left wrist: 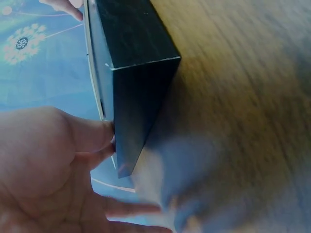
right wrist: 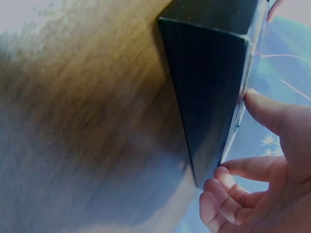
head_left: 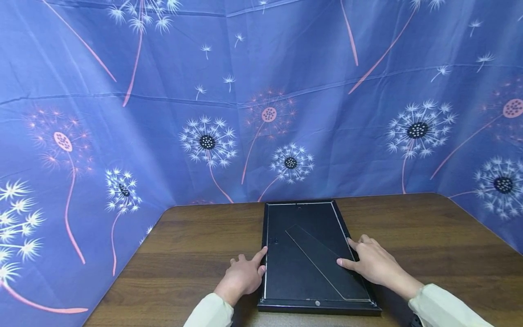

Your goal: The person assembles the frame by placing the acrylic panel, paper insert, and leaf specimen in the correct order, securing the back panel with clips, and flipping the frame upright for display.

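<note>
A black picture frame (head_left: 282, 272) lies face down on the wooden table, its dark backing showing. Across the backing runs a slanted easel stand (head_left: 320, 261), folded flat. My left hand (head_left: 245, 274) touches the frame's left edge with thumb and index finger, the other fingers spread beside it. On the opposite side, my right hand (head_left: 373, 261) rests its thumb on the backing over the stand, and its index finger is at the right edge. In the right wrist view, the remaining fingers bend loosely next to the frame's side (right wrist: 209, 82). The frame's front is hidden.
The brown wooden table (head_left: 196, 245) extends to both sides of the frame. Behind it and along the sides hangs a blue cloth (head_left: 327, 113) with dandelion prints, close to the table's far edge. Pale sleeves (head_left: 445, 304) cover both forearms.
</note>
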The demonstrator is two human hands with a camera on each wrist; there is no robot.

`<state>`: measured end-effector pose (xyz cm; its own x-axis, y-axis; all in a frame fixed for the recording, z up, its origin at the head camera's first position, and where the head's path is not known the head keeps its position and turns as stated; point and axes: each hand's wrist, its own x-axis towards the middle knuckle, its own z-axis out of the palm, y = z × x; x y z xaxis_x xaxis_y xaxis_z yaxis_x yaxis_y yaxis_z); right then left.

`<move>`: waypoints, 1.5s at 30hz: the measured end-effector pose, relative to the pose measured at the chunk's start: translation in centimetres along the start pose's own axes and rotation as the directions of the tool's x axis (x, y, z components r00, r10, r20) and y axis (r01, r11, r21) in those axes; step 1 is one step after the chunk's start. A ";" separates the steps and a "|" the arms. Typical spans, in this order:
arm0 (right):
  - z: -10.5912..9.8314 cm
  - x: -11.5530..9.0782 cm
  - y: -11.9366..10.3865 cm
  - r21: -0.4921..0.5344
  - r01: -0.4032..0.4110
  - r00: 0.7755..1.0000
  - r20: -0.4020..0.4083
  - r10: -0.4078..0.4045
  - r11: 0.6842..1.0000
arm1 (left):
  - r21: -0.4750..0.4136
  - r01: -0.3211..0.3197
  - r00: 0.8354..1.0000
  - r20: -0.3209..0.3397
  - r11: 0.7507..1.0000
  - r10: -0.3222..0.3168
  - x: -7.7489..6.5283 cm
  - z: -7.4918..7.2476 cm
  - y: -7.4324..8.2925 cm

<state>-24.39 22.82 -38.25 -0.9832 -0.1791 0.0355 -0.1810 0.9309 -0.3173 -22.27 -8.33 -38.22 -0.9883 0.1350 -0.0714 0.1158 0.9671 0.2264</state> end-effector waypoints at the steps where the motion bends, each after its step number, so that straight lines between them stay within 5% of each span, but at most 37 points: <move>1: 0.0 0.0 0.1 -0.002 0.000 1.000 0.001 0.000 1.000 | -0.025 -0.001 1.000 0.001 1.000 0.001 0.0 -0.1 0.1; 9: -0.1 -0.3 0.1 -0.020 0.008 1.000 -0.014 -0.008 1.000 | -0.061 -0.114 0.993 0.011 0.992 0.115 0.3 -0.1 -0.1; 13: 0.3 -0.9 -0.5 -0.028 0.120 0.987 -0.102 -0.122 0.992 | -0.058 -0.129 0.990 0.046 0.990 0.132 0.6 -0.3 -0.2; 17: 0.8 -1.5 -1.1 0.015 0.385 0.907 -0.190 -0.376 0.923 | -0.066 -0.114 0.990 0.075 0.991 0.119 0.7 -0.5 -0.1; 20: 0.9 -2.0 -1.4 0.104 0.494 0.866 -0.138 -0.480 0.863 | -0.055 -0.103 0.991 0.078 0.993 0.107 0.7 -0.5 -0.1; 27: 0.6 -3.4 -1.9 0.192 0.431 0.895 0.029 -0.444 0.882 | -0.043 -0.081 0.993 0.084 0.996 0.085 0.6 -0.4 -0.1; 45: 1.4 -3.8 -3.0 0.057 0.423 0.903 -0.100 -0.417 0.904 | -0.032 -0.097 0.993 0.070 0.995 0.099 0.3 -0.5 -0.1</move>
<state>-20.06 20.26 -38.74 -0.8152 -0.5181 0.2590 -0.5787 0.7477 -0.3257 -22.64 -8.51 -37.82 -0.9625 0.2448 -0.1168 0.2077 0.9422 0.2630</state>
